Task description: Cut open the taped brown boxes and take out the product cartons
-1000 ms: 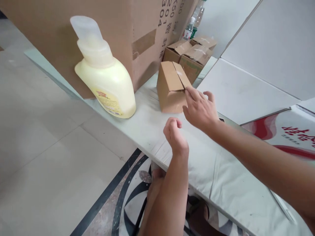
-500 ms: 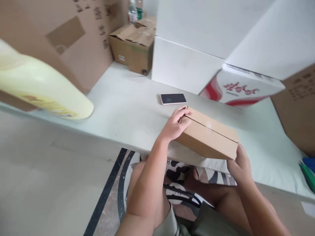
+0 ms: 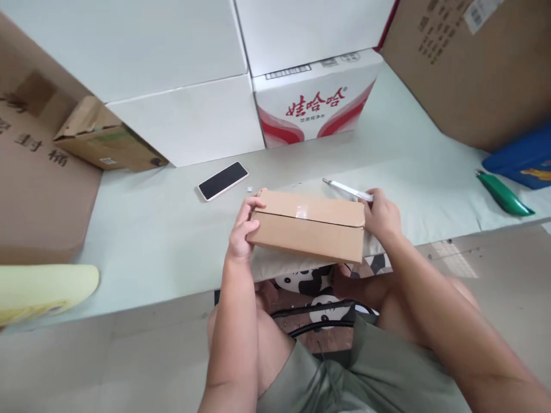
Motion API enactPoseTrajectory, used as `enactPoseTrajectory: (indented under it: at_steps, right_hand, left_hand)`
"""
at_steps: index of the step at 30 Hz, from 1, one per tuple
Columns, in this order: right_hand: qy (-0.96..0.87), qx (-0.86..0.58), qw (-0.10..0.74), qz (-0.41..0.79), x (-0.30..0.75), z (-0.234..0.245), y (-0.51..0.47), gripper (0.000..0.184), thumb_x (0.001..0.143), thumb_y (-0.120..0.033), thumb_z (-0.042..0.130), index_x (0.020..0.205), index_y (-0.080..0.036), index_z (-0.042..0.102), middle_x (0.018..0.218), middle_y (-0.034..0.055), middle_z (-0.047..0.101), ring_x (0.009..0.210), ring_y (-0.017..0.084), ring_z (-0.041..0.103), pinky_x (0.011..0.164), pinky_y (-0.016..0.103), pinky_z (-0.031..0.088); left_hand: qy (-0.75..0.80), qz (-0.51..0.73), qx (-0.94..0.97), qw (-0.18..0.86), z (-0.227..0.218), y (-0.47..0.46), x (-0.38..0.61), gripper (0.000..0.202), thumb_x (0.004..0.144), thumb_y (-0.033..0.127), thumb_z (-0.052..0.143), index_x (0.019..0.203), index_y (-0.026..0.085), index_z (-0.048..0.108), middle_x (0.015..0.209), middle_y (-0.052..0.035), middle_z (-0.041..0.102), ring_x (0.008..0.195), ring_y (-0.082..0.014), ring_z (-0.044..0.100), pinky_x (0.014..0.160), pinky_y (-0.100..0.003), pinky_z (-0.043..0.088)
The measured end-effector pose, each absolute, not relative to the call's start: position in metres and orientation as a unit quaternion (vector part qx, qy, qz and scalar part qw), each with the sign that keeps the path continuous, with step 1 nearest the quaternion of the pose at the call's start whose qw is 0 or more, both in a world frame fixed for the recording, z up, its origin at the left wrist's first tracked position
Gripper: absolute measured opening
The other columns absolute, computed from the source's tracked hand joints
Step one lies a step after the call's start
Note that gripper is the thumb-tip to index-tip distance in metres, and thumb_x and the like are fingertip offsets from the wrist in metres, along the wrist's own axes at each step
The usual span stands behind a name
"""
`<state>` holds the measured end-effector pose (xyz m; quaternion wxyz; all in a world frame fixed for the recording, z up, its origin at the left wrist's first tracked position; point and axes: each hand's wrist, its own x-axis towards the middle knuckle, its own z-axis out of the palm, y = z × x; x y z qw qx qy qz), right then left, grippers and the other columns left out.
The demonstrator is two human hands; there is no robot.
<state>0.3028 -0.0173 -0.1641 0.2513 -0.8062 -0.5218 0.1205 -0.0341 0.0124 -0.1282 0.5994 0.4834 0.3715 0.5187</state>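
Observation:
A small brown cardboard box (image 3: 305,235) sits at the table's front edge, with a strip of clear tape across the seam of its top flaps. My left hand (image 3: 243,229) is closed round the left end of this box, thumb and fingers over the corner. Just past the box's right end, my right hand (image 3: 383,218) has its fingers closed at the near end of a slim white pen-like tool (image 3: 348,188) with a metal tip. Whether that tool is a pen or a craft knife is unclear.
A phone (image 3: 222,180) lies behind my left hand. White cartons (image 3: 185,120) and a red-and-white carton (image 3: 314,109) line the back. To the right are a green pouch-like object (image 3: 503,194), a blue container (image 3: 523,155) and a large brown carton (image 3: 465,69). A yellow object (image 3: 47,289) stands left.
My view has turned to the right. My right hand has let go of the box's right end and taken hold of the white tool; my left hand still grips the box.

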Motion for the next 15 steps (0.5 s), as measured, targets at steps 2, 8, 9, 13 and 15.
enactPoseTrajectory:
  at_steps: [2,8,9,13,15]
  right_hand:
    - [-0.486,-0.804,0.315,0.134,0.304,-0.155,-0.020,0.037,0.093,-0.037,0.046,0.123,-0.020,0.059,0.074,0.0049,0.062,0.074,0.024,0.063,0.073,0.037,0.049]
    - [-0.338,-0.707,0.602,0.153,0.308,-0.137,-0.019,0.020,0.090,-0.041,0.054,0.098,-0.025,0.045,0.070,-0.0020,0.056,0.060,0.014,0.061,0.057,0.029,0.047]
    - [-0.310,-0.696,0.629,0.153,0.310,-0.135,-0.017,0.020,0.090,-0.042,0.050,0.098,-0.026,0.041,0.079,-0.0004,0.060,0.057,0.012,0.059,0.052,0.028,0.044]
    - [-0.173,-0.638,0.736,0.144,0.314,-0.106,-0.021,0.024,0.098,-0.051,0.029,0.094,-0.027,0.030,0.110,0.0061,0.067,0.048,0.005,0.046,0.041,0.027,0.032]
    - [-0.165,-0.613,0.764,0.118,0.305,-0.083,-0.034,0.033,0.100,-0.058,0.022,0.092,-0.027,0.033,0.098,0.0018,0.065,0.046,0.005,0.041,0.041,0.028,0.031]
  left_hand:
    - [0.387,0.520,0.478,0.593,-0.127,0.011,-0.028,0.038,0.062,0.039,0.065,0.098,0.026,0.061,0.147,-0.0082,0.065,0.150,-0.0438,0.046,0.127,-0.066,0.028]
    - [0.385,0.535,0.482,0.577,-0.128,0.001,-0.016,0.036,0.066,0.038,0.064,0.100,0.027,0.057,0.148,-0.0064,0.062,0.154,-0.0407,0.041,0.128,-0.063,0.027]
    - [0.384,0.540,0.482,0.573,-0.129,0.001,-0.015,0.037,0.067,0.038,0.064,0.101,0.028,0.058,0.148,-0.0065,0.061,0.154,-0.0410,0.041,0.128,-0.063,0.027]
    - [0.393,0.548,0.508,0.536,-0.135,-0.001,-0.009,0.037,0.069,0.042,0.064,0.102,0.028,0.057,0.156,-0.0072,0.055,0.157,-0.0420,0.036,0.128,-0.061,0.029]
    - [0.399,0.539,0.531,0.518,-0.138,-0.005,-0.001,0.037,0.071,0.046,0.064,0.103,0.028,0.056,0.162,-0.0070,0.049,0.161,-0.0408,0.030,0.128,-0.059,0.029]
